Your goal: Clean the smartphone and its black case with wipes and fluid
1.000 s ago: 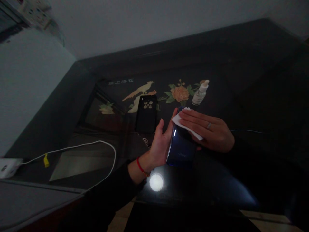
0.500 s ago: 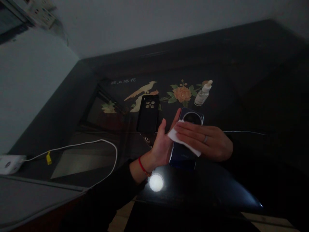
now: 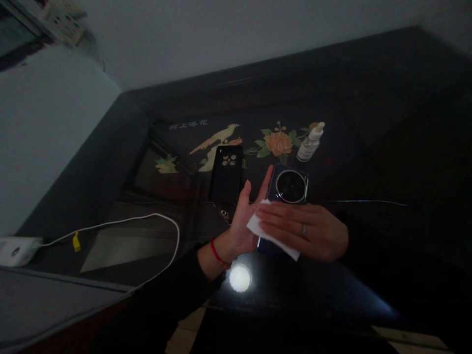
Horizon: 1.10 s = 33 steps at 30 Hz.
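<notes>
A dark blue smartphone (image 3: 275,189) with a large round camera ring lies back side up across my left hand (image 3: 243,223). That hand supports it from beneath and along its left edge, thumb sticking up free. Pressed flat on the lower half of the phone's back is a white wipe (image 3: 275,236), under the fingers of my right hand (image 3: 309,231), which wears a ring. The wipe and fingers hide much of the phone's lower part. Left of the phone, a black phone case (image 3: 225,182) rests on the table, with a small chain charm (image 3: 224,214) at its bottom end.
A dropper bottle (image 3: 309,142) stands on the dark glossy table (image 3: 361,123) behind the phone. At the left, a white cable (image 3: 121,222) with a yellow tag (image 3: 76,242) loops from a white power strip (image 3: 18,250). The wall borders the table's far edge.
My right hand and the wipe have slid down the phone's back, slightly left, uncovering the camera ring. My left hand and the phone have barely moved.
</notes>
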### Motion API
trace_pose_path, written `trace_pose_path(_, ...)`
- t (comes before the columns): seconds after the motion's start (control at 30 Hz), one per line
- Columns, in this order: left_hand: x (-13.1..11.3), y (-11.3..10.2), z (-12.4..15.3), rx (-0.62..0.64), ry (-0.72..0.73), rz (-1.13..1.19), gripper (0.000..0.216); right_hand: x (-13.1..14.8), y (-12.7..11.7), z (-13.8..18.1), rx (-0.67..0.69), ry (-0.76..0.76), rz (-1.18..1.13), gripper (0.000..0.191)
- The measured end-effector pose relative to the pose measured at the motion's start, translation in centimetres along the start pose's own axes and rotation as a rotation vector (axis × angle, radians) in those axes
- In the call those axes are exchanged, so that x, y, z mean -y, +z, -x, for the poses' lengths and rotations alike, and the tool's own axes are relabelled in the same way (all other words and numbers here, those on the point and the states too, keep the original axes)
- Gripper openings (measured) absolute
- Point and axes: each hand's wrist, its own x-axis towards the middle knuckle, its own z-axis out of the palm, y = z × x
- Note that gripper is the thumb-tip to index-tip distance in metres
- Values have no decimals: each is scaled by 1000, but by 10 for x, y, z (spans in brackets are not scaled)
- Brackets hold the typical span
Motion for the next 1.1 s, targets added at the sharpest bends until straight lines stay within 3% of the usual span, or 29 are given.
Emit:
trace_pose_path(0.17,-4,0,-1,28,62,-25,58,12,3,-4,0,-106,-57,33)
trace_pose_path(0.37,-4,-4,1,31,53,-50,53,-6,-8,19,22,147,90,32)
trace_pose_path(0.5,-6,-4,1,12,73,-41,55,3,-3,24,16,-3,13,31)
trace_pose_path(0.57,-8,-2,0,-11,77,-32,55,2,-8,26,19,-1,13,31)
trace_pose_path(0.63,-9,-1,0,-35,77,-29,55,-5,-20,30,1,111,60,37)
trace_pose_path(0.73,-8,-1,1,12,48,-45,54,-19,-41,31,-73,427,201,49)
trace_pose_path(0.83,-5,0,2,107,11,-53,53,-25,-47,24,-239,854,266,39)
trace_pose_path(0.9,-2,1,2,133,3,-58,53,-23,-42,17,-376,1024,152,33)
trace_pose_path(1.0,0,3,3,145,-13,-88,50,-16,-35,12,-462,1004,35,30)
trace_pose_path(1.1,2,3,5,169,-40,-116,47,-12,-35,14,-294,765,111,37)
